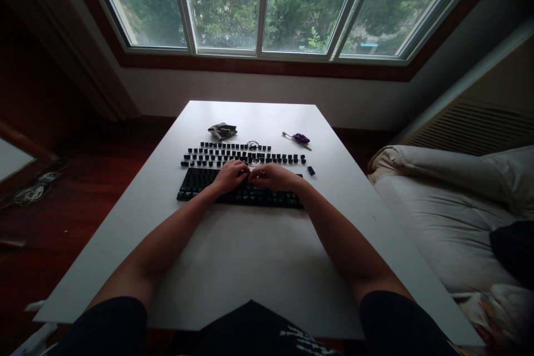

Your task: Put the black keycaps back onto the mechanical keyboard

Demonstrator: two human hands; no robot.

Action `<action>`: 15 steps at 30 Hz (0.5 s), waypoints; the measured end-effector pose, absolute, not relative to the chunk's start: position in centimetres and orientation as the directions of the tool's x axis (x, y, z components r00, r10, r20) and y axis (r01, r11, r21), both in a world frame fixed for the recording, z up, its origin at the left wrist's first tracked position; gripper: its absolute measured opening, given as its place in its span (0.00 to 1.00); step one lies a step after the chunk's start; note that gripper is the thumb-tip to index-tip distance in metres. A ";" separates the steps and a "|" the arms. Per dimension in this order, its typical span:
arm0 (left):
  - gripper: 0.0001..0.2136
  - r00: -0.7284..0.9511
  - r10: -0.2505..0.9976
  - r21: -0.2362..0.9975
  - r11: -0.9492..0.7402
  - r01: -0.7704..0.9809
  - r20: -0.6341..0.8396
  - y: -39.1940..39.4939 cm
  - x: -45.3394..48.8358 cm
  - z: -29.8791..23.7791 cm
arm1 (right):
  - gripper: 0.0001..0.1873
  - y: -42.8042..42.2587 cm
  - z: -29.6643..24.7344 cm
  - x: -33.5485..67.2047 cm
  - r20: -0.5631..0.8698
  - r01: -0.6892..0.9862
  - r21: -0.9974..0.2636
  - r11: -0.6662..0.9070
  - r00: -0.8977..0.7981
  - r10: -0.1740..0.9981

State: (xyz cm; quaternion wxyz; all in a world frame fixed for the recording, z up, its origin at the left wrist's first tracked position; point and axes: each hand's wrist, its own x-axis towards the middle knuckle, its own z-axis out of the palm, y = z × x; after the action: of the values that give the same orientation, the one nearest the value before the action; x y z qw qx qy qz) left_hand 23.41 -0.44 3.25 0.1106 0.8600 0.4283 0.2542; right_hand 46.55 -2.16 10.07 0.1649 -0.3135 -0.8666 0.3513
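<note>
A black keyboard [200, 182] lies on the white table [246, 250], with both my hands over its middle. My left hand [230, 174] is bent over the keyboard's back edge, fingers curled and thumb low on it. Close beside it, my right hand [270, 176] has its fingertips pinched together; whatever they hold is too small to name. Just behind the fingertips shows a thin pale ring [255, 162]. Loose black keycaps [208, 158] stand in several rows behind the keyboard. Part of the keyboard is hidden under my hands.
A crumpled grey cloth [222, 131] lies at the back left of the table. Toward the back right are a brush-like stick [287, 136] and a purple bundle [300, 138]. One larger black keycap [311, 171] sits right of the rows. A padded couch [434, 217] stands to the right.
</note>
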 end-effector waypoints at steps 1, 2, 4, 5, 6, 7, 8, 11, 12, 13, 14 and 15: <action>0.08 0.507 0.791 0.408 -0.612 0.678 0.344 -0.5 23.4 3.3 | 0.12 -2.0 10.0 46.8 0.037 0.418 -0.756 0.503 -0.740 0.671; 0.08 0.508 0.789 0.408 -0.614 0.676 0.346 -0.5 23.4 3.3 | 0.13 -1.8 9.9 46.9 0.009 0.401 -0.802 0.443 -0.733 0.680; 0.09 0.508 0.786 0.407 -0.618 0.673 0.352 -0.6 23.3 3.3 | 0.15 -1.4 9.5 47.2 -0.042 0.342 -0.888 0.307 -0.726 0.687; 0.09 0.506 0.786 0.407 -0.617 0.673 0.354 -0.6 23.3 3.3 | 0.16 -1.2 9.3 47.4 -0.058 0.304 -0.922 0.241 -0.722 0.689; 0.09 0.502 0.788 0.410 -0.614 0.674 0.355 -0.6 23.3 3.3 | 0.17 -0.9 9.1 47.5 -0.067 0.266 -0.947 0.183 -0.717 0.693; 0.09 0.497 0.791 0.414 -0.610 0.675 0.355 -0.7 23.3 3.3 | 0.18 -0.7 8.9 47.7 -0.070 0.233 -0.963 0.138 -0.707 0.704; 0.08 0.493 0.794 0.421 -0.607 0.673 0.356 -0.7 23.4 3.3 | 0.18 -0.4 8.8 48.0 -0.072 0.212 -0.971 0.108 -0.694 0.716; 0.09 0.501 0.786 0.460 -0.619 0.637 0.363 -0.8 23.4 3.6 | 0.19 0.2 8.5 48.7 -0.068 0.202 -0.975 0.090 -0.658 0.750; 0.09 0.513 0.776 0.478 -0.630 0.612 0.367 -0.9 23.5 3.8 | 0.19 0.4 8.5 49.0 -0.059 0.204 -0.974 0.099 -0.649 0.758; 0.10 0.530 0.764 0.497 -0.644 0.582 0.369 -1.1 23.5 4.0 | 0.19 0.5 8.5 49.2 -0.045 0.203 -0.973 0.113 -0.643 0.765; 0.11 0.550 0.749 0.515 -0.658 0.549 0.370 -1.2 23.5 4.2 | 0.19 0.6 8.5 49.3 -0.029 0.199 -0.972 0.128 -0.639 0.769; 0.11 0.573 0.732 0.532 -0.672 0.515 0.369 -1.4 23.6 4.4 | 0.18 0.6 8.5 49.4 -0.013 0.193 -0.971 0.143 -0.636 0.772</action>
State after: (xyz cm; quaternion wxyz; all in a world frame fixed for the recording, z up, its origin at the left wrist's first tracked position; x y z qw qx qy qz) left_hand 23.56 -1.37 4.36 0.1867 0.8670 0.3595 0.2903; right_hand 49.44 0.59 8.53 0.2583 -0.3395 -0.7105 0.5596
